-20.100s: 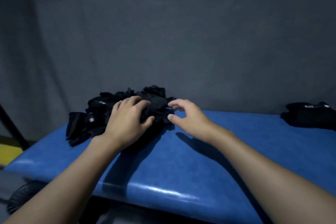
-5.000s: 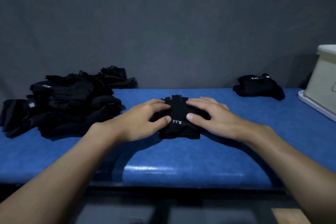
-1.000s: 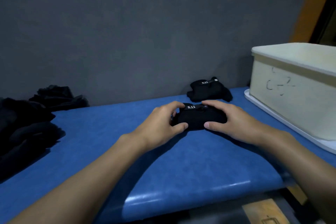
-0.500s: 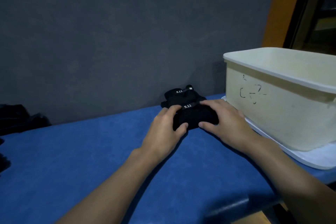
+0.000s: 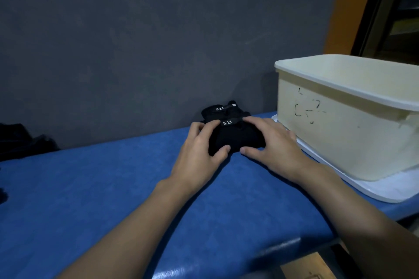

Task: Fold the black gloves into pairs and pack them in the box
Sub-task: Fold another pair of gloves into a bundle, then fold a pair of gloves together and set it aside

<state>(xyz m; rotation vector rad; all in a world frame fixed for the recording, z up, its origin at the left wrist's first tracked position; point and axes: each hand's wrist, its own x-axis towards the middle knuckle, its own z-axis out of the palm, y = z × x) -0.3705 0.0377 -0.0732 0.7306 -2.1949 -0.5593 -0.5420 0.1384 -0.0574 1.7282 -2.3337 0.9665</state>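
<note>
A folded pair of black gloves (image 5: 235, 137) with a white "5.11" label lies on the blue padded table (image 5: 113, 188). My left hand (image 5: 201, 154) grips its left side, thumb under the front edge. My right hand (image 5: 274, 149) holds its right side the same way. Directly behind it, against the wall, sits a second folded black pair (image 5: 221, 110), touching the one I hold. The cream plastic box (image 5: 349, 124) stands open-topped just to the right on a white lid or tray (image 5: 385, 190).
A dark grey wall runs along the back of the table. Part of the loose black glove pile (image 5: 22, 142) shows at the far left edge. An orange door frame (image 5: 347, 7) rises behind the box. The table's front edge is close below my forearms.
Both hands have slid the folded pair rightward along the table, up against the earlier folded pair beside the box. My view has turned right; the loose pile has slipped to the left edge.
</note>
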